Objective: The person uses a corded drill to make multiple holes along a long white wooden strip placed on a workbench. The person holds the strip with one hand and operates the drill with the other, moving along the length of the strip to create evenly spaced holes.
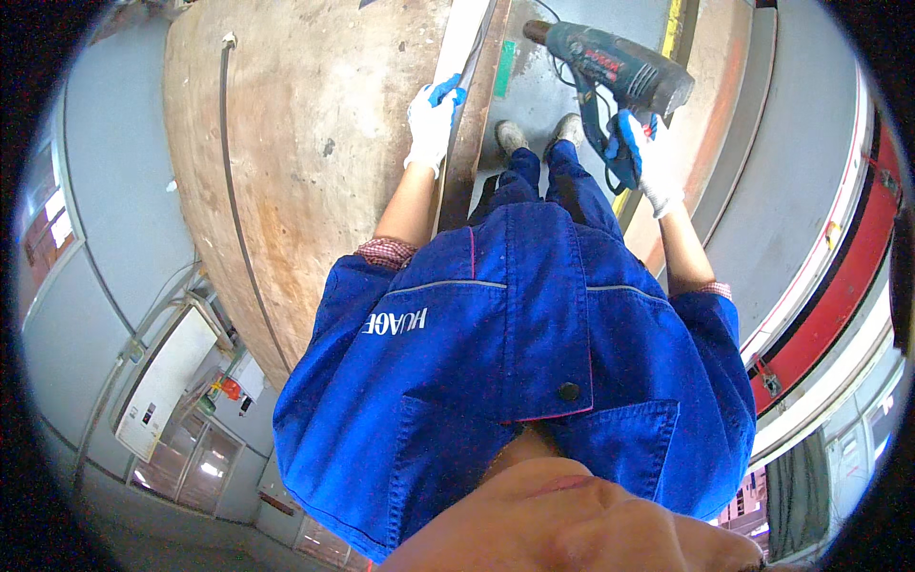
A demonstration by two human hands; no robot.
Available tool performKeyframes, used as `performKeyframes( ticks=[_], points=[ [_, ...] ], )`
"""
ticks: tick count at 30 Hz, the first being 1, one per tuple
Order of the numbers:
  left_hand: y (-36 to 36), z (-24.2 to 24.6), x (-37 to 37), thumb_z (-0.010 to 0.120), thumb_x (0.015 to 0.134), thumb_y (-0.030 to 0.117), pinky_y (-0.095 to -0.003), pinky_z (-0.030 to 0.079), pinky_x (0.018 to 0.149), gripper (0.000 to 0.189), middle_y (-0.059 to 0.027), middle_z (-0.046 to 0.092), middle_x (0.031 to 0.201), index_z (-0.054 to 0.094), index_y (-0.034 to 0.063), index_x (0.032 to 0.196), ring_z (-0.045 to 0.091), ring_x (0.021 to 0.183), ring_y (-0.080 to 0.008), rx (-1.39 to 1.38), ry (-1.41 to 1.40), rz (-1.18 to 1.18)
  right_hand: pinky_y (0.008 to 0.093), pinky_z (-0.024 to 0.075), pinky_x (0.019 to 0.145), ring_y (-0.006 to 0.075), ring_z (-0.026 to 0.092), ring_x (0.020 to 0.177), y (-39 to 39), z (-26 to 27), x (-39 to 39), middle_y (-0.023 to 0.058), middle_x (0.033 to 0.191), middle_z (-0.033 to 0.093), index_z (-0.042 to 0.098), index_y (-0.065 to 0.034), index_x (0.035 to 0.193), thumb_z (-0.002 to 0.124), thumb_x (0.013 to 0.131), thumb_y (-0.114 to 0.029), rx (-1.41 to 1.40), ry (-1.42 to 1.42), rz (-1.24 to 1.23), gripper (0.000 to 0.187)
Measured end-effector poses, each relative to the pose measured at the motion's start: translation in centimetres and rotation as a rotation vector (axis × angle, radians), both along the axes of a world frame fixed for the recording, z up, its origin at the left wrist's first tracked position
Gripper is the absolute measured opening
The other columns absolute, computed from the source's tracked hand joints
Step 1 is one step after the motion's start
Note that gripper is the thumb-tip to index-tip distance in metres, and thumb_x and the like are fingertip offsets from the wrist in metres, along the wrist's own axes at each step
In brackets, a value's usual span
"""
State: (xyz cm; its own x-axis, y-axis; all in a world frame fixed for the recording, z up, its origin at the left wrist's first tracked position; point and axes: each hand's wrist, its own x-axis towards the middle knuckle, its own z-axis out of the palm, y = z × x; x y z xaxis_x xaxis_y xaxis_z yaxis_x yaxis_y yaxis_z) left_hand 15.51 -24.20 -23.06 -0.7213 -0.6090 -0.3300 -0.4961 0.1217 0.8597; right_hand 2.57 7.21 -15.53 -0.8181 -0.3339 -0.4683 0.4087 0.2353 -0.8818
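My right hand, in a white glove with blue-coated fingers, grips the handle of a dark Bosch heat gun. The gun is held off to my right, and its nozzle points left, towards the table edge. My left hand, gloved the same way, has its fingers curled over a long, narrow white strip with a dark edge. This strip lies along the near edge of the worn wooden table. What it is made of cannot be told.
A dark line runs along the tabletop. Below me is a grey floor with green tape and a yellow stripe. A cable hangs by the gun. To my right stand a board-like ledge and a red beam.
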Motion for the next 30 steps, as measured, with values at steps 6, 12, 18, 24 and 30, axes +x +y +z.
performKeyframes(
  ticks=[6, 12, 18, 24, 30],
  points=[
    [-0.4, 0.5, -0.2, 0.070, 0.087, 0.008, -0.0197, 0.046, 0.074, 0.030, 0.0002, 0.070, 0.099, 0.070, 0.0010, 0.116, 0.057, 0.081, -0.0063, 0.096, 0.046, -0.018, 0.0296, 0.0491, 0.085, 0.0145, 0.061, 0.093, -1.7, -1.1, 2.7, 0.0095, 0.110, 0.068, 0.059, 0.0001, 0.125, 0.069, 0.092, -0.028, -0.008, 0.003, 0.013, 0.045],
    [-0.5, 0.2, -0.3, 0.069, 0.084, 0.006, -0.0233, 0.050, 0.079, 0.031, -0.0051, 0.074, 0.103, 0.072, 0.0018, 0.114, 0.064, 0.087, -0.0093, 0.087, 0.096, -0.004, 0.0290, 0.0488, 0.075, 0.0137, 0.060, 0.083, -2.7, -1.2, 3.6, 0.0083, 0.099, 0.066, 0.057, -0.0019, 0.123, 0.068, 0.093, -0.028, -0.019, 0.006, 0.067, 0.041],
    [-0.5, 0.6, -0.1, 0.073, 0.084, 0.011, -0.0249, 0.048, 0.089, 0.033, -0.0082, 0.071, 0.112, 0.071, 0.0011, 0.115, 0.064, 0.098, -0.0125, 0.034, 0.014, -0.050, 0.0296, 0.0498, 0.078, 0.0133, 0.060, 0.088, -2.8, -0.7, 4.5, 0.0081, 0.102, 0.068, 0.060, -0.0001, 0.120, 0.070, 0.092, -0.026, 0.006, -0.074, 0.087, 0.039],
    [-0.5, 0.4, -0.1, 0.070, 0.084, 0.008, -0.0248, 0.048, 0.088, 0.033, -0.0075, 0.070, 0.109, 0.071, 0.0009, 0.117, 0.064, 0.098, -0.0133, 0.080, 0.034, -0.040, 0.0268, 0.0526, 0.071, 0.0118, 0.063, 0.080, -2.2, 0.2, 4.7, 0.0068, 0.098, 0.066, 0.053, -0.0008, 0.125, 0.066, 0.095, -0.024, 0.073, -0.148, 0.244, 0.040],
    [-0.5, 0.0, -0.1, 0.069, 0.085, 0.007, -0.0252, 0.048, 0.088, 0.032, -0.0073, 0.070, 0.108, 0.071, 0.0007, 0.116, 0.064, 0.097, -0.0134, 0.026, 0.032, -0.050, 0.0274, 0.0482, 0.072, 0.0102, 0.057, 0.078, -2.2, 0.9, 6.6, 0.0056, 0.093, 0.067, 0.059, -0.0010, 0.120, 0.065, 0.095, -0.021, 0.076, -0.113, 0.142, 0.033]
  ],
)
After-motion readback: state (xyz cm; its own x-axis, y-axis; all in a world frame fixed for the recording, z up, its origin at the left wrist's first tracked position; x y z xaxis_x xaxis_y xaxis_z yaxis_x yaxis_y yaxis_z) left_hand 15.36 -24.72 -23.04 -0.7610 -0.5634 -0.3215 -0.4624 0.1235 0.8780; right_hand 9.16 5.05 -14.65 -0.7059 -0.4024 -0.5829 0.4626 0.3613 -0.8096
